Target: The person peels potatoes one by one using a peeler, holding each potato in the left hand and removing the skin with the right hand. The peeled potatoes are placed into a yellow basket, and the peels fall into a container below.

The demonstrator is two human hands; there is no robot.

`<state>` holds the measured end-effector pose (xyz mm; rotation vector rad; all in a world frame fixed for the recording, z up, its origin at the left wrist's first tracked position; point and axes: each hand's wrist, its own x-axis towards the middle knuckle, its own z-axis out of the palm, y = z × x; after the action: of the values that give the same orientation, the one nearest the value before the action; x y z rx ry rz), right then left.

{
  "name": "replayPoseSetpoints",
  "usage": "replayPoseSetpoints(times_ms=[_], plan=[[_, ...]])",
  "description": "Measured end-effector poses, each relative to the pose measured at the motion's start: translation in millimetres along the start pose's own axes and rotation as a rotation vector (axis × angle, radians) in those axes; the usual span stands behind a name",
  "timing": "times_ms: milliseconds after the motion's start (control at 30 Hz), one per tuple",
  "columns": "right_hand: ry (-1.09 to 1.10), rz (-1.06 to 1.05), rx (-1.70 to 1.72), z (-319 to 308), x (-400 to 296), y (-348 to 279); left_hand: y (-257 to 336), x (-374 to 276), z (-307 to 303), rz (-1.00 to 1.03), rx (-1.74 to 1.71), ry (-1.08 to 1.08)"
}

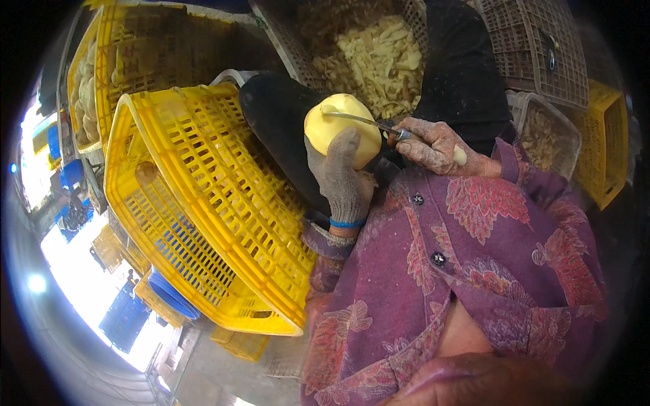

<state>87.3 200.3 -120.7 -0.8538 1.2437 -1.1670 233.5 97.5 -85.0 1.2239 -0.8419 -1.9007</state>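
My left hand [345,172], in a grey knit glove with a blue band at the wrist, holds a large peeled pale-yellow root or tuber [337,127]. My bare right hand [439,144] grips the handle of a peeling tool with a narrow metal blade [355,119]. The blade lies against the upper side of the root. A pale scrap [460,155] sticks to the back of my right hand. Beyond both hands, between my knees, a basket holds a heap of peelings [383,63].
A large yellow plastic crate [218,198] stands at the left with one round brown item [147,173] inside. Behind it, another yellow crate [104,76] holds pale roots. At the right are a brown crate [538,45], a tub of scraps [541,134] and a yellow crate [604,147].
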Motion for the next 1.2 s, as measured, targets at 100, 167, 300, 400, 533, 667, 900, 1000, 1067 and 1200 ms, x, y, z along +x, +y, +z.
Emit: replayPoseSetpoints(times_ms=[100, 167, 300, 400, 533, 667, 900, 1000, 1067, 1200], plan=[[-0.045, 0.002, -0.167, -11, 1, -13, 1, 4, -2, -0.010, 0.065, -0.008], [-0.052, -0.146, -0.610, -27, 6, -21, 1, 7, -9, -0.017, 0.072, -0.055], [-0.096, -0.465, -1.078, -58, 21, -30, 11, 7, -4, -0.118, 0.035, -0.113], [-0.006, -0.566, -1.102, -58, 21, -19, 11, 9, -2, -0.155, -0.029, -0.137], [0.103, -0.380, -0.906, -22, 15, -2, 3, 6, 0, -0.073, -0.032, -0.027], [0.218, -0.161, -0.485, 0, 14, 15, -3, 8, 3, -0.088, -0.043, 0.003], [-0.065, -0.030, -0.256, -23, 12, -12, -5, 9, -1, -0.029, 0.011, -0.090], [-0.083, -0.127, -0.495, -26, 8, -31, -3, 4, -10, 0.094, 0.261, -0.126], [-0.088, -0.144, -0.620, -29, 5, -37, -2, 3, -10, 0.093, 0.291, -0.125], [-0.063, -0.280, -0.829, -35, 3, -42, 1, 4, -3, 0.011, 0.163, -0.083]])
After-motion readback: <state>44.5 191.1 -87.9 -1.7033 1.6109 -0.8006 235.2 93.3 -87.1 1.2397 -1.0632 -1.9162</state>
